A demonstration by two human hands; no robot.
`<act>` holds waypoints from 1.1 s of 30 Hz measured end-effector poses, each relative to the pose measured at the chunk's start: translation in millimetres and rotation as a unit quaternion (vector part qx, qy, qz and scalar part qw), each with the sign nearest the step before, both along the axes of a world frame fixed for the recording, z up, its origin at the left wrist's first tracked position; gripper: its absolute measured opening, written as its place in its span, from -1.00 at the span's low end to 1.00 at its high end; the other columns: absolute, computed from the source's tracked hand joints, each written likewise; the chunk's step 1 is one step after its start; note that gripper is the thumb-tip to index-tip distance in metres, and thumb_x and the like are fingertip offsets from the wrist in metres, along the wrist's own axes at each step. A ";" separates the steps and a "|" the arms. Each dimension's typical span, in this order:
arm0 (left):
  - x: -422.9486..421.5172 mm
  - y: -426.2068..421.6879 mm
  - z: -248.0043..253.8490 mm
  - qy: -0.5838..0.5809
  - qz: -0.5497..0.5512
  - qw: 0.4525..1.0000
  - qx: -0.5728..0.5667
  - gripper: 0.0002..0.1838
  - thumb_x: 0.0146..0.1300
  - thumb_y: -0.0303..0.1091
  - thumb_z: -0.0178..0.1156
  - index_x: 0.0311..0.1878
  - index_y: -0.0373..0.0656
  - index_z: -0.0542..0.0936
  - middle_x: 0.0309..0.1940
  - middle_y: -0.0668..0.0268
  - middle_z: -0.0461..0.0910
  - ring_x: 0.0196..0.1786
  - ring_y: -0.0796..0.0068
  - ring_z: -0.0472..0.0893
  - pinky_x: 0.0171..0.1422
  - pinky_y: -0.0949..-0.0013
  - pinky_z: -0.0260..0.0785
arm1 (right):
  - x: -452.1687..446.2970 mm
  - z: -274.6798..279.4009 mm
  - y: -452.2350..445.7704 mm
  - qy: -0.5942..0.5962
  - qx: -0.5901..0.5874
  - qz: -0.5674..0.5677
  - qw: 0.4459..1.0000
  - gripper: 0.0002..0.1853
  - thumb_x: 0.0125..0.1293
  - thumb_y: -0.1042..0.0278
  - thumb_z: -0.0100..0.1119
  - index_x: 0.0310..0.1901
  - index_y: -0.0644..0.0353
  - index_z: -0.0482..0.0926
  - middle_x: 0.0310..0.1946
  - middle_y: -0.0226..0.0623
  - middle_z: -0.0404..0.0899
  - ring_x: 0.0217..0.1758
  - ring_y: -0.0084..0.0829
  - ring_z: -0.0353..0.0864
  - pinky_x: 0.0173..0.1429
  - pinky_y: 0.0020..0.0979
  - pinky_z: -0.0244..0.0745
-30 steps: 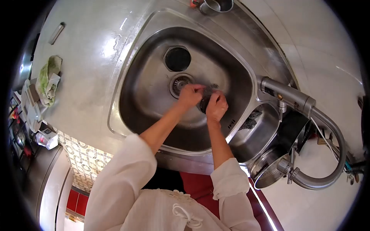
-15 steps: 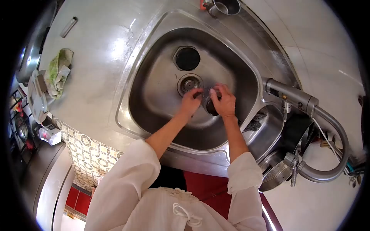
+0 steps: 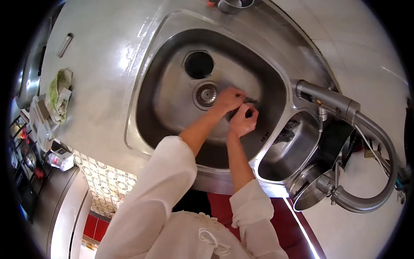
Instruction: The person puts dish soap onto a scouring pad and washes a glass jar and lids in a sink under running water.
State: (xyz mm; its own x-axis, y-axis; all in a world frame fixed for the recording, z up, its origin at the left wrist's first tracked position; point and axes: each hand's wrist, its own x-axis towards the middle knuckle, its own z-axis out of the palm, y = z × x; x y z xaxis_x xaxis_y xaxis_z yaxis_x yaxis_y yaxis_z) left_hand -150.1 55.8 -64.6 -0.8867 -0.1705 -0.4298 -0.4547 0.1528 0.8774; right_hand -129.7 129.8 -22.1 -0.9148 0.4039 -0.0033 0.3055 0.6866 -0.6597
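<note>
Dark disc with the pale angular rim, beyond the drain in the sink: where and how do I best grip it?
Likely a pinch across the left and right edges of the dark disc, from above: its broad face points up, and bare sink floor flanks it. Its height is hard to judge.

In the steel sink [image 3: 170, 118], the left hand [image 3: 230, 99] and right hand [image 3: 242, 124] work close together at a small dark piece [image 3: 249, 101], mostly hidden by fingers. A dark round object [image 3: 199, 65] sits just beyond the drain [image 3: 206, 94]. A green-and-white cloth [image 3: 59, 96] lies on the tabletop [image 3: 101, 103], left of the sink.
</note>
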 end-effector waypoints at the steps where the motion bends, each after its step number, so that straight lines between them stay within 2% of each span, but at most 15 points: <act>1: 1.6 2.9 -4.5 0.032 0.038 0.999 0.009 -0.72 0.09 -0.40 0.07 -0.15 -0.22 0.64 -0.35 0.09 0.65 -0.32 0.35 0.63 -0.15 0.36 0.41 | -1.9 -1.8 1.6 -0.011 0.033 -0.005 0.999 -0.61 0.14 0.05 0.11 -0.31 0.30 0.58 -0.37 -0.02 0.61 -0.26 -0.01 0.58 -0.09 -0.13 0.41; 4: 27.9 -7.9 15.9 -0.061 0.104 0.988 0.093 -0.71 0.11 -0.39 0.08 -0.13 -0.25 0.64 -0.35 0.08 0.65 -0.29 0.44 0.62 -0.13 0.41 0.40 | -0.1 -4.3 2.3 0.003 0.029 0.004 1.000 -0.69 0.14 0.18 0.14 -0.31 0.32 0.56 -0.36 -0.02 0.60 -0.26 -0.07 0.59 -0.13 -0.19 0.44; 6: 44.1 -6.4 21.0 -0.055 0.107 0.989 0.084 -0.71 0.17 -0.39 0.05 -0.08 -0.26 0.62 -0.33 0.12 0.64 -0.27 0.54 0.57 -0.11 0.44 0.38 | 0.3 -4.9 -0.2 -0.005 0.015 0.003 1.000 -0.67 0.14 0.14 0.13 -0.32 0.32 0.56 -0.37 -0.02 0.60 -0.27 -0.05 0.58 -0.13 -0.17 0.43; 8: 47.1 3.1 32.0 0.023 0.142 0.974 0.176 -0.70 0.23 -0.40 0.01 -0.04 -0.25 0.60 -0.29 0.20 0.64 -0.25 0.58 0.54 -0.10 0.46 0.37 | -0.7 -5.0 3.7 -0.009 0.001 0.005 1.000 -0.62 0.13 0.07 0.11 -0.32 0.31 0.57 -0.39 -0.02 0.61 -0.28 -0.02 0.57 -0.14 -0.13 0.42; 10: 30.2 -1.2 14.4 0.018 0.073 0.987 0.142 -0.69 0.26 -0.40 -0.02 0.00 -0.24 0.58 -0.25 0.22 0.65 -0.23 0.58 0.54 -0.09 0.45 0.37 | 0.7 -3.7 6.0 -0.037 0.008 0.006 0.999 -0.62 0.15 0.07 0.10 -0.33 0.31 0.56 -0.40 -0.05 0.61 -0.29 -0.04 0.58 -0.15 -0.14 0.41; 12: 17.7 -6.2 -1.4 -0.081 0.052 0.982 0.160 -0.69 0.26 -0.39 -0.02 0.01 -0.23 0.57 -0.24 0.21 0.64 -0.21 0.56 0.54 -0.08 0.44 0.37 | -1.1 -5.3 3.6 0.003 0.015 0.017 1.000 -0.70 0.15 0.20 0.14 -0.33 0.34 0.54 -0.36 -0.04 0.60 -0.28 -0.08 0.58 -0.16 -0.18 0.43; 14: 22.3 -2.7 -3.5 -0.066 0.052 0.982 0.168 -0.68 0.26 -0.39 -0.03 0.02 -0.23 0.57 -0.24 0.21 0.64 -0.20 0.49 0.56 -0.06 0.40 0.38 | -3.6 -2.9 2.2 0.012 0.004 0.024 1.000 -0.68 0.15 0.15 0.13 -0.33 0.33 0.55 -0.40 -0.06 0.60 -0.30 -0.07 0.58 -0.15 -0.17 0.43; 16: 34.2 6.5 -6.8 -0.054 0.123 0.988 0.082 -0.65 0.26 -0.37 -0.04 0.06 -0.26 0.54 -0.15 0.15 0.63 -0.11 0.38 0.57 0.04 0.39 0.35 | -0.7 -2.6 2.3 0.022 -0.015 0.023 0.999 -0.65 0.15 0.11 0.13 -0.33 0.32 0.56 -0.44 -0.07 0.61 -0.32 -0.06 0.58 -0.14 -0.17 0.42; 20: 64.5 30.2 10.1 -0.070 0.264 0.959 0.078 -0.58 0.29 -0.35 -0.06 0.20 -0.25 0.42 0.05 0.12 0.53 0.05 0.28 0.51 0.13 0.35 0.32 | -6.7 -3.8 16.0 0.019 0.041 0.117 0.992 -0.62 0.11 0.13 0.22 -0.21 0.32 0.51 -0.15 -0.01 0.50 -0.09 -0.04 0.52 -0.03 -0.13 0.41; 23: 70.8 25.3 15.4 -0.190 0.334 0.844 0.375 -0.45 0.36 -0.30 -0.10 0.40 -0.11 0.14 0.29 0.17 0.29 0.27 0.26 0.31 0.27 0.24 0.19 | 12.7 15.9 11.0 0.056 0.132 0.218 0.965 -0.45 0.08 0.08 0.29 -0.01 0.30 0.38 0.10 0.04 0.30 0.09 0.05 0.37 0.03 -0.08 0.39; 24: 68.4 25.8 18.7 -0.184 0.332 0.845 0.375 -0.45 0.36 -0.30 -0.10 0.40 -0.11 0.14 0.29 0.17 0.29 0.27 0.26 0.31 0.27 0.24 0.19 | 21.9 21.6 11.3 0.077 0.178 0.264 0.945 -0.34 0.05 0.05 0.33 0.08 0.28 0.31 0.19 0.05 0.18 0.17 0.10 0.28 0.07 -0.06 0.38; 26: 62.5 28.7 25.5 -0.216 0.395 0.764 0.462 -0.50 0.36 -0.30 -0.10 0.36 -0.07 0.21 0.21 0.20 0.36 0.22 0.30 0.35 0.20 0.24 0.25 | 26.6 22.3 20.5 0.004 0.165 0.278 0.946 -0.25 0.07 0.01 0.31 0.17 0.26 0.19 0.16 0.06 0.17 0.19 0.14 0.21 0.10 -0.07 0.36; 29: 63.8 21.7 46.8 -0.218 0.381 0.779 0.448 -0.57 0.37 -0.28 -0.11 0.29 -0.04 0.26 0.10 0.26 0.43 0.11 0.36 0.43 0.00 0.23 0.38 | 11.3 27.7 27.9 -0.014 0.187 0.321 0.928 -0.33 0.14 0.03 0.24 0.13 0.30 0.22 0.03 0.01 0.24 0.12 0.09 0.28 0.08 -0.06 0.37; 32: 70.6 28.0 13.9 -0.215 0.351 0.778 0.475 -0.61 0.37 -0.26 -0.11 0.25 -0.02 0.29 0.00 0.31 0.47 0.00 0.39 0.48 -0.16 0.21 0.44 | -2.9 18.3 50.3 0.035 0.168 0.343 0.924 -0.38 0.16 0.04 0.22 0.08 0.33 0.26 -0.02 0.03 0.27 0.05 0.08 0.34 0.07 -0.06 0.37; 33: 70.5 27.3 17.7 -0.200 0.353 0.780 0.476 -0.49 0.31 -0.24 -0.03 0.33 0.08 0.21 0.08 0.27 0.43 0.03 0.37 0.47 -0.07 0.07 0.38 | -5.2 20.3 54.8 0.051 0.152 0.352 0.922 -0.45 0.19 0.08 0.18 0.03 0.35 0.29 -0.07 0.04 0.28 -0.01 0.08 0.38 0.04 -0.05 0.39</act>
State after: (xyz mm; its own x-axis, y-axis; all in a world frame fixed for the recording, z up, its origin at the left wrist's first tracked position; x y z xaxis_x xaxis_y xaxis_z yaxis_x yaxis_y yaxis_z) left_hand -79.5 83.1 -46.8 -0.4787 0.0104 -0.8779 -0.3977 -0.8940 0.2063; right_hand -135.0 184.6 -1.8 -0.9398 -0.3229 0.1121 -0.3400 0.8488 -0.4049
